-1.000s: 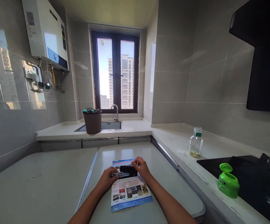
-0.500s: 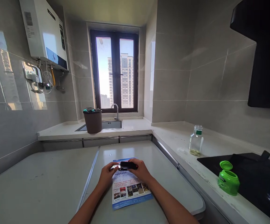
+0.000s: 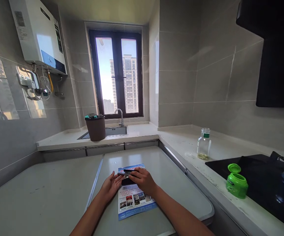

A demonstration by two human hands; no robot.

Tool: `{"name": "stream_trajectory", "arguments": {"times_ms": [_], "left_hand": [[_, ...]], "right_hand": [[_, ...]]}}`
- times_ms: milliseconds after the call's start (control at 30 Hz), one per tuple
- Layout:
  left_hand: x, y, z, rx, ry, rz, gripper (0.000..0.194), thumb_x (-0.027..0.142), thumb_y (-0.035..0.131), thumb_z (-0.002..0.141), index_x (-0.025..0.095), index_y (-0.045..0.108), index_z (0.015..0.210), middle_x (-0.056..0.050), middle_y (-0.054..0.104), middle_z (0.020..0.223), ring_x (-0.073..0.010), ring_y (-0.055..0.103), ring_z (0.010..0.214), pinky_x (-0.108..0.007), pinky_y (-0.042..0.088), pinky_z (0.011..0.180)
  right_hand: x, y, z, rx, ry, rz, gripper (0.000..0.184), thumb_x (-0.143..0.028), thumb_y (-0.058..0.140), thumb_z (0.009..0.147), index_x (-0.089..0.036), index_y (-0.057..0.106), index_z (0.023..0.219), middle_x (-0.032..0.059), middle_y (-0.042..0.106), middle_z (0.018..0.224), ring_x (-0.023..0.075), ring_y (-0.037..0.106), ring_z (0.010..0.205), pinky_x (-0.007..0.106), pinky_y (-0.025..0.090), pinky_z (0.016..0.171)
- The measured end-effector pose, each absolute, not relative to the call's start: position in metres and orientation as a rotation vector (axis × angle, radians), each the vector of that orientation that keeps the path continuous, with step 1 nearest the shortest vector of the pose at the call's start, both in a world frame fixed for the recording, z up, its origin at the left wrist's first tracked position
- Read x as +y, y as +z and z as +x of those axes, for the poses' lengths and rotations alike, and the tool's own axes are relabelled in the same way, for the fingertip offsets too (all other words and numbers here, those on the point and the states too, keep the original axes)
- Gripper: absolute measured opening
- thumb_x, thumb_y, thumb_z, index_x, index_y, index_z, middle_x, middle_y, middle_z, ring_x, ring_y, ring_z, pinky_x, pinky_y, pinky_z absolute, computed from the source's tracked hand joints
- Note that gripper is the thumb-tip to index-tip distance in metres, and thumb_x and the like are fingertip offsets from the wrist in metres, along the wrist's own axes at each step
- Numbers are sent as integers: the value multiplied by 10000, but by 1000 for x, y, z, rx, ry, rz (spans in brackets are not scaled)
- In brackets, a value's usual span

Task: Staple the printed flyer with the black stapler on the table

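A printed leaflet (image 3: 134, 200) with a blue border lies flat on the grey table (image 3: 171, 190) in front of me. Over its far half I hold a small black stapler (image 3: 125, 172) with a metal base. My right hand (image 3: 142, 178) lies on top of the stapler with its fingers curled over it. My left hand (image 3: 111, 186) touches the stapler's left end, with its fingers partly stretched along it. Both forearms reach in from the bottom edge.
A counter runs along the right with a glass jar (image 3: 204, 144), a green lidded tub (image 3: 236, 182) and a black hob (image 3: 259, 177). At the back stand a brown bin (image 3: 95, 126) and a sink with a tap (image 3: 118, 124) under the window. A water heater (image 3: 40, 36) hangs at the upper left.
The stapler has come down onto the leaflet's upper part. My right hand now covers it from above, and my left hand has opened a little at its left end.
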State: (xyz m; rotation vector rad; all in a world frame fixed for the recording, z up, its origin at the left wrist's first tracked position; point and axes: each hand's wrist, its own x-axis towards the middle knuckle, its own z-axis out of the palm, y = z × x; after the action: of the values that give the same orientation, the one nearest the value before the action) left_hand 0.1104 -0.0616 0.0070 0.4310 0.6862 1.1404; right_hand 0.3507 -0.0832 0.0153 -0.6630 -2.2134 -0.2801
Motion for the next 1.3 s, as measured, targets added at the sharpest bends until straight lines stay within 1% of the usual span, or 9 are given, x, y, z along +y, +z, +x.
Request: {"name": "stream_trajectory", "arguments": {"times_ms": [200, 333, 467, 567, 667, 767, 867, 967, 1300], "left_hand": [[-59, 3, 111, 695, 1148, 412, 205, 141, 522, 999, 44, 608, 1157, -175, 754, 924, -233, 776, 829, -322, 644, 799], [-56, -1, 111, 678, 1125, 457, 267, 71, 505, 962, 23, 628, 1194, -169, 761, 916, -239, 777, 873, -330, 643, 866], [-54, -4, 108, 797, 1181, 487, 371, -49, 442, 911, 47, 608, 1229, -148, 766, 947, -195, 778, 908, -261, 630, 882], [-54, -3, 106, 884, 1321, 543, 377, -58, 421, 924, 105, 606, 1211, -121, 766, 955, -167, 772, 912, -246, 629, 875], [-56, 0, 105, 929, 1421, 655, 224, 12, 517, 943, 122, 644, 1091, -130, 758, 996, -162, 760, 866, -261, 636, 840], [-58, 1, 104, 934, 1473, 784, 114, 151, 673, 910, 134, 670, 1023, -102, 745, 998, -114, 700, 691, -224, 610, 662], [-59, 2, 104, 938, 1483, 912, 350, 437, 786, 823, 138, 672, 964, 3, 649, 752, -53, 497, 456, -174, 401, 405], [-61, 4, 106, 952, 1434, 1014, 562, 655, 789, 726, 142, 655, 910, 75, 500, 619, -25, 344, 399, -163, 244, 375], [-61, 1, 118, 863, 1176, 1233, 655, 794, 730, 688, 162, 582, 769, 108, 355, 504, -17, 199, 377, -184, 109, 404]], "right_hand": [[-85, 11, 346, -2222, -332, -636, 287, -186, 514, 1042, -305, 709, 1216, 61, 750, 1162, 245, 620, 1149, 392, 489, 935], [-82, 7, 344, -2231, -332, -626, 328, -141, 517, 1020, -305, 692, 1243, 56, 750, 1167, 248, 607, 1122, 399, 459, 934], [-80, 8, 349, -2031, -215, -821, 446, -53, 593, 874, -295, 717, 1227, 50, 760, 1148, 277, 583, 1105, 448, 428, 978], [-76, 11, 359, -1777, 2, -1003, 370, -95, 676, 797, -281, 774, 1102, 59, 768, 1007, 284, 597, 1046, 436, 459, 938], [-69, 11, 367, -1626, 228, -1107, 284, -208, 773, 756, -261, 802, 1034, 73, 753, 951, 281, 644, 975, 409, 500, 890], [-62, 4, 368, -1557, 445, -1169, 370, -276, 855, 664, -241, 813, 1030, 77, 765, 973, 281, 686, 923, 395, 523, 866], [-57, -5, 363, -1606, 609, -1158, 407, -307, 892, 599, -224, 823, 992, 47, 779, 928, 264, 700, 871, 352, 521, 815], [-57, -10, 358, -1718, 694, -1108, 352, -359, 895, 597, -209, 829, 909, -6, 758, 809, 227, 679, 800, 301, 487, 754], [-63, -4, 359, -1898, 671, -1154, 286, -367, 884, 634, -186, 810, 843, -37, 692, 719, 180, 608, 728, 268, 421, 711]]}}
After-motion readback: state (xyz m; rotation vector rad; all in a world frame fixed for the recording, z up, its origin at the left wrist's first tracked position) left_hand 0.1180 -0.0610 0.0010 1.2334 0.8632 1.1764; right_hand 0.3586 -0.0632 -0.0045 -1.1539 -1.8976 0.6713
